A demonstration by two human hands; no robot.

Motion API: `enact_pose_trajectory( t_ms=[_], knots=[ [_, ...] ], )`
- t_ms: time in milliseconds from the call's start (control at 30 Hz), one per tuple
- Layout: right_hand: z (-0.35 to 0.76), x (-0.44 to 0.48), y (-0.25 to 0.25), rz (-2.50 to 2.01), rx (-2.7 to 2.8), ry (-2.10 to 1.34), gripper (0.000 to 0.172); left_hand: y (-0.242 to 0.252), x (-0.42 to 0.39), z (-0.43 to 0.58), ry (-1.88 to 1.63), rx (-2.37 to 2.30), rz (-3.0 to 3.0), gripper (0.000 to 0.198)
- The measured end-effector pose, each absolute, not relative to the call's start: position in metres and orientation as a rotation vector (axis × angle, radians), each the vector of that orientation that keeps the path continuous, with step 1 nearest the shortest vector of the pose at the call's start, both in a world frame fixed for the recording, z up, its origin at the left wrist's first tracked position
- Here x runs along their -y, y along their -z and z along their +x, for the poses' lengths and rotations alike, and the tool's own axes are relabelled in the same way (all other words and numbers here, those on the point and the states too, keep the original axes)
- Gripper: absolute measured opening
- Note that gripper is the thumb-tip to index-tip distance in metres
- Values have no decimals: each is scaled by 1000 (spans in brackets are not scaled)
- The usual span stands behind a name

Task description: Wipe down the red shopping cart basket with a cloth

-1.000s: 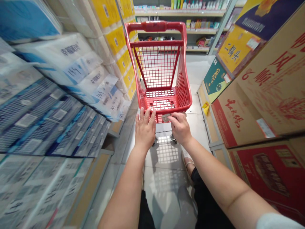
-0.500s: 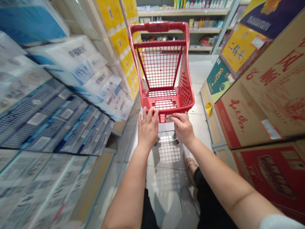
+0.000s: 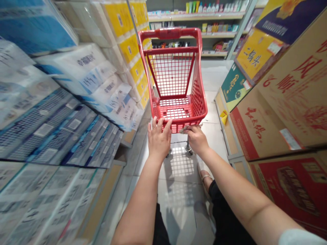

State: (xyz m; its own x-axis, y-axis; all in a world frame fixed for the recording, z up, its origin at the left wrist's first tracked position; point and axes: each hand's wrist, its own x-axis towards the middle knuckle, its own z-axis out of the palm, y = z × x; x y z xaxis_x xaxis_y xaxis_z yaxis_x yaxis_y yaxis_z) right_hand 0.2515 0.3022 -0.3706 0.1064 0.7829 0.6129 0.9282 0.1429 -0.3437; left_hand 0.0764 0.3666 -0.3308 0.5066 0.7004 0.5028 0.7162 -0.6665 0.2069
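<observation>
A red plastic shopping cart (image 3: 182, 121) stands in front of me, its handle at the far side and its near rim toward me. The basket holds nothing that I can see. My left hand (image 3: 159, 139) rests against the near rim with its fingers spread, holding nothing. To its right, my right hand (image 3: 197, 139) is closed on a crumpled greyish cloth (image 3: 184, 130). That cloth lies against the cart's near end, just below the rim, and is mostly hidden by my fingers.
Stacked packs of tissue paper (image 3: 87, 64) line the left side, with yellow packs (image 3: 127, 51) beyond. Cardboard boxes (image 3: 276, 115) rise close on the right. Shelves with bottles (image 3: 204, 15) stand behind the cart. My shoe (image 3: 204, 172) is on the tiled floor (image 3: 178, 204).
The cart sits slightly lower in view. My right hand and the cloth have shifted a little down along the cart's near end. My left hand stays at the rim.
</observation>
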Motion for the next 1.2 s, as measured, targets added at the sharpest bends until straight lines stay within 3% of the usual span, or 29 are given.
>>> enact_pose_trajectory(
  t_ms=[1200],
  knots=[
    [243,-306,378,-1575,1747,269,31,328,-377,68,1152,1443,-2433,37]
  ],
)
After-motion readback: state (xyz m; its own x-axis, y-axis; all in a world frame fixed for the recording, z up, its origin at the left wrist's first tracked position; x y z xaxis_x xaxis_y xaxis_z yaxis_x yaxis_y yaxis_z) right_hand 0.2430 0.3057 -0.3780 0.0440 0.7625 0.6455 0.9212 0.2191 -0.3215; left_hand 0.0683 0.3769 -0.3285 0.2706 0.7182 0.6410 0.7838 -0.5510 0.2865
